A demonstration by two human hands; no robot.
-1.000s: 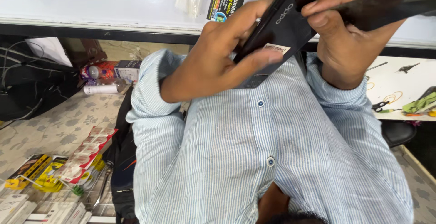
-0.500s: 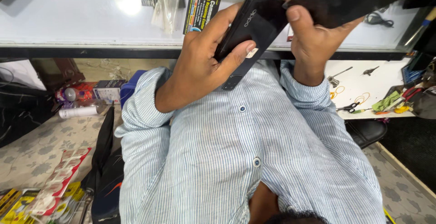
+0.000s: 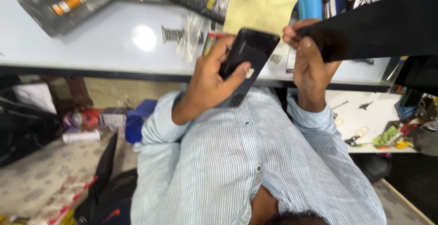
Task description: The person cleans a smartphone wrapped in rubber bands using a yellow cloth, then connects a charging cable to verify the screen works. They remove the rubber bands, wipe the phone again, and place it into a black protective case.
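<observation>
Two hands, no support: left hand (image 3: pixel 207 81) fingers wrapped around a black phone (image 3: pixel 246 58) above the worktop (image 3: pixel 91 47) edge, right hand (image 3: pixel 310 65) pinching a black sheet (image 3: pixel 378 29). Phone could drop if he tugs.

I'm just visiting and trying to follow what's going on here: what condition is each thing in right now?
Black phone: lifted off the table, back side showing, tilted.
Left hand: closed around the phone.
Right hand: pinching the edge of a black sheet.
Black sheet: held up, stretching off to the right.
Yellow cloth: lying flat on the table.
White table: cluttered along its far side.
</observation>
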